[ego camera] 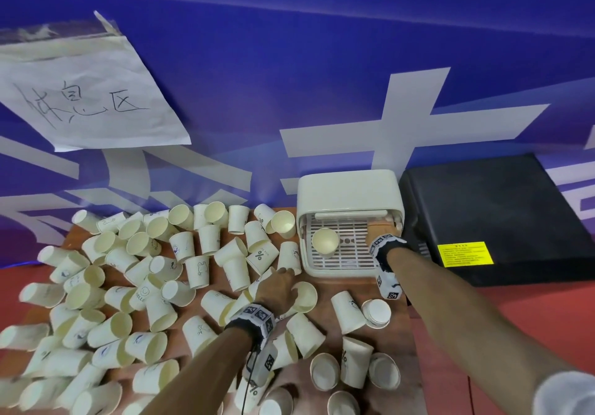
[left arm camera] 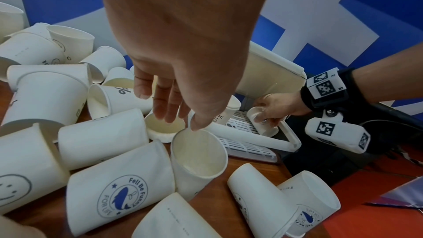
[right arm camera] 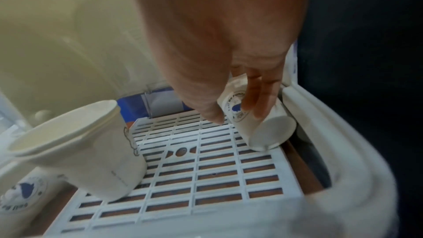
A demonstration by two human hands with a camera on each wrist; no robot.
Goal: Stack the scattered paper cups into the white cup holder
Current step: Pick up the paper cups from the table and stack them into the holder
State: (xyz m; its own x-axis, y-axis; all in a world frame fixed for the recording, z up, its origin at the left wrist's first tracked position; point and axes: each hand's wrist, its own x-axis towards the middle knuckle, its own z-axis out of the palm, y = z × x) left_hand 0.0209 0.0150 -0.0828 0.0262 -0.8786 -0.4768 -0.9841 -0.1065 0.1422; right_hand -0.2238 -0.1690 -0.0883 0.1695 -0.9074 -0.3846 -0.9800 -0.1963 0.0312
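Note:
Several white paper cups (ego camera: 154, 273) lie scattered on the wooden tabletop. The white cup holder (ego camera: 349, 186) stands at the back right, lid up, with a short nested stack of cups (ego camera: 325, 242) on the left of its slatted tray (right arm camera: 217, 169). My right hand (right arm camera: 238, 115) is inside the holder at its right wall and grips a tilted whale-logo cup (right arm camera: 258, 126) whose base edge touches the tray. My left hand (left arm camera: 181, 120) hangs over the pile with loose fingers. Its thumb touches the rim of a cup lying on its side (left arm camera: 199, 153).
A black box (ego camera: 492, 215) with a yellow label stands right beside the holder. A blue banner wall with a taped paper sign (ego camera: 80, 92) closes the back. Cups crowd the table to the left and front; the red table surface (ego camera: 483, 334) lies at the right.

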